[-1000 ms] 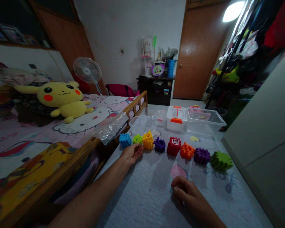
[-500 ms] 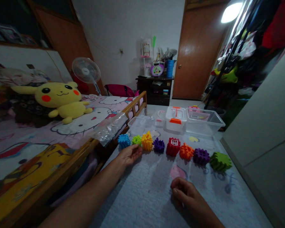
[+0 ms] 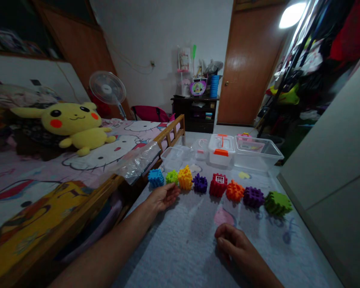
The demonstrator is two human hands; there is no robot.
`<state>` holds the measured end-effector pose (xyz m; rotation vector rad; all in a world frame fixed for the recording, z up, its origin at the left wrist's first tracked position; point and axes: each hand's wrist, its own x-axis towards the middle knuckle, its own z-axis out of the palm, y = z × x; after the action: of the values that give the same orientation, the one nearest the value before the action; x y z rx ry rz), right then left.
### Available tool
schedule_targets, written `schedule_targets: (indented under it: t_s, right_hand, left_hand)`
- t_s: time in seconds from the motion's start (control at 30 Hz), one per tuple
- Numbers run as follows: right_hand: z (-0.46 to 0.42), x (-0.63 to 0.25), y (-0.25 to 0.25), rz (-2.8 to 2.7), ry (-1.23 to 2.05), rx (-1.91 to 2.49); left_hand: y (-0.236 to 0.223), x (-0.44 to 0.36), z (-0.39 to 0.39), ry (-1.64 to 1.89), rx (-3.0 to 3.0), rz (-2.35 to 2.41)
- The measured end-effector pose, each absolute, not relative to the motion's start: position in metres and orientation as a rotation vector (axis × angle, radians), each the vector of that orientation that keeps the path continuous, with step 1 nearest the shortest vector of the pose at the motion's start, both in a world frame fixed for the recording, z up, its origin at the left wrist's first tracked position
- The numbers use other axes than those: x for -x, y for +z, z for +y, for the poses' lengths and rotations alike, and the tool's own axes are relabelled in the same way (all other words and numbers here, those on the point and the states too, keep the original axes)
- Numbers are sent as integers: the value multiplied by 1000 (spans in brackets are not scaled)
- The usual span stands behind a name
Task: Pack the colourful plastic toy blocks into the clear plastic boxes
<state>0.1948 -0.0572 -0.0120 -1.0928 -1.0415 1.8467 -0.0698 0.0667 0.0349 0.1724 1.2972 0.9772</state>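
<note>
- My left grip [image 3: 163,198]: open and empty, palm turned up, fingertips just short of the lime block [image 3: 172,177] in the row of eight plastic building blocks [image 3: 218,185].
- My right grip [image 3: 235,244]: loosely curled, empty, resting on the counter [image 3: 174,252] in front of the row.
- Clear plastic boxes [image 3: 255,154]: on the counter, just behind the row.
- Bed [image 3: 33,172]: left of the row, carrying a Pikachu plush [image 3: 72,124].

Eight plastic building blocks [image 3: 218,185] in a row beyond both empty hands [image 3: 163,198]
</note>
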Motion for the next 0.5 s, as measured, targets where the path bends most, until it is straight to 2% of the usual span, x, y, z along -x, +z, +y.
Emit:
schedule_targets:
  t_s: [0.37,0.5]
  right_hand:
    - [-57,-196,-11,-1089,1835,1125]
    - [-56,-196,-10,-1124,1824,1136]
  left_hand:
    - [29,69,53,926,-281,1325]
    - [34,70,35,863,-542,1321]
